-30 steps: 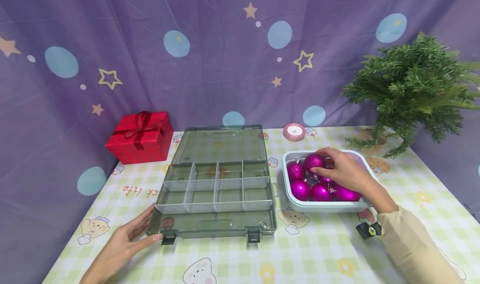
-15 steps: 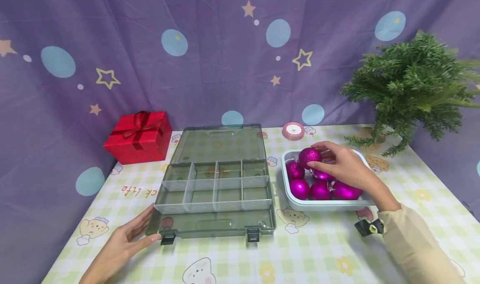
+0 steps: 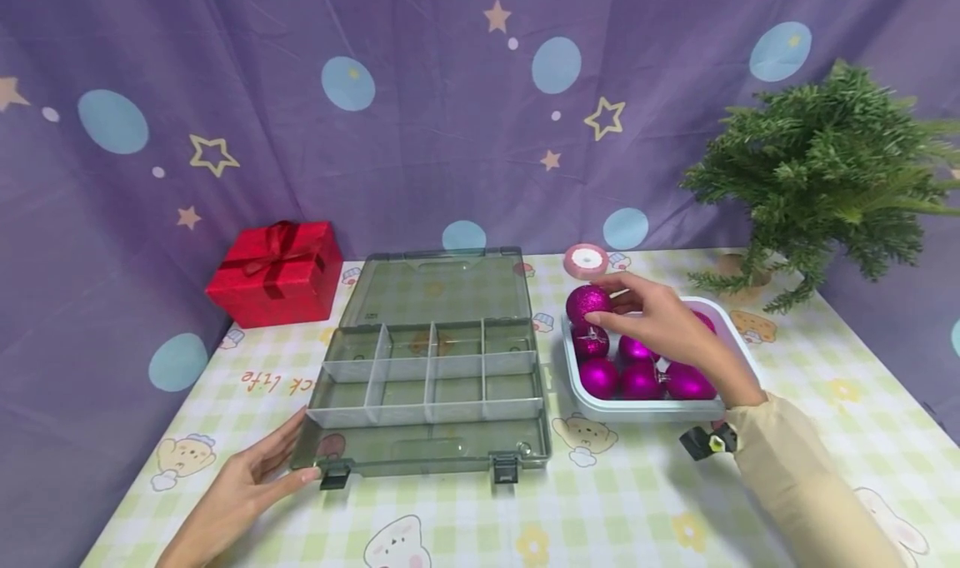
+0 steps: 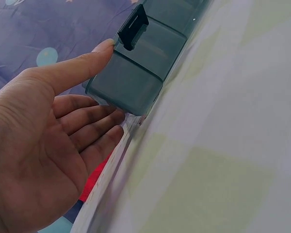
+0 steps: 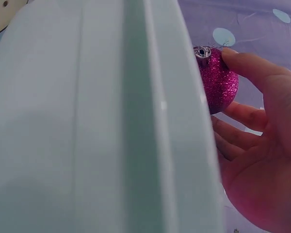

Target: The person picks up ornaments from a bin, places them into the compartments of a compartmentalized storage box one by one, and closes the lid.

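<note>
My right hand [image 3: 663,322] pinches a glittery magenta Christmas ball [image 3: 588,305] between thumb and fingers, over the left rim of a pale blue tub [image 3: 652,411]. In the right wrist view the ball [image 5: 220,80] shows its silver cap, and the tub's wall [image 5: 106,121] hides part of it. More magenta balls [image 3: 640,380], shiny and glittery, lie in the tub. My left hand [image 3: 240,493] holds the front left corner of an open, smoky clear compartment box [image 3: 420,466]. Its thumb is by a black latch [image 4: 133,26], the fingers along the side. The box's compartments are bare.
A red gift box [image 3: 277,272] with a bow sits at the back left. A pink ribbon spool [image 3: 586,261] lies behind the tub. At the back right stands a small artificial fir tree [image 3: 825,185]. A purple curtain [image 3: 420,18] hangs behind the table.
My right hand has lifted the glittery ball and carried it left, from within the tub to its left rim. The left hand stays at the box's corner.
</note>
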The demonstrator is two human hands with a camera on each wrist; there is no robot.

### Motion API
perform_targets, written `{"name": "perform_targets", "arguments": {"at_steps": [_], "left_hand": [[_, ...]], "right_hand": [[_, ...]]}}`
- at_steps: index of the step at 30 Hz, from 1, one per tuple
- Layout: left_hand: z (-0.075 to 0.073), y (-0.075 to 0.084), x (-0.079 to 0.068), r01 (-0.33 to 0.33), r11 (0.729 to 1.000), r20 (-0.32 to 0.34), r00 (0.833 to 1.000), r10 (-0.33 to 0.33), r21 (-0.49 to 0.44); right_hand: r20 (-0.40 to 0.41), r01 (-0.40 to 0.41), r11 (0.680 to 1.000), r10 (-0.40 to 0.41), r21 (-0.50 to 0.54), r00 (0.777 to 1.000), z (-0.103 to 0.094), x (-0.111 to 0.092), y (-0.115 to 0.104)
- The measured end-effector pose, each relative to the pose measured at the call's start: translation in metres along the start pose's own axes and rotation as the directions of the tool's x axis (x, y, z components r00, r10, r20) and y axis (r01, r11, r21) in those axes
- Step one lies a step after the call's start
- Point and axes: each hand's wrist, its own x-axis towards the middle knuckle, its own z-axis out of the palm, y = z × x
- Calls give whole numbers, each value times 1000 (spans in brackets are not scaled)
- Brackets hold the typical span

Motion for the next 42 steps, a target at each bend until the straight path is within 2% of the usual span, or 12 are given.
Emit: {"name": "perform_targets", "arguments": {"at_steps": [9,14,22,31,42], "left_hand": [[0,-1,0,5,1000,4,1000,-5,31],[0,-1,0,-10,1000,2,1000,10,29],[-1,-1,0,1,1000,4,1000,-1,29],[0,-2,2,-9,1000,10,1000,9,22],[0,-1,2,14,1000,20,1000,-14,20]], "right_hand": [[18,18,999,-19,50,1000,17,20,-8],[41,54,997,-57,54,998,28,29,-13],[90,118,991,-124,69,988,46,42,-18],[142,137,990,-138,16,980,61,49,-19],[157,186,981,-175,-54,972,70,54,-19]]}}
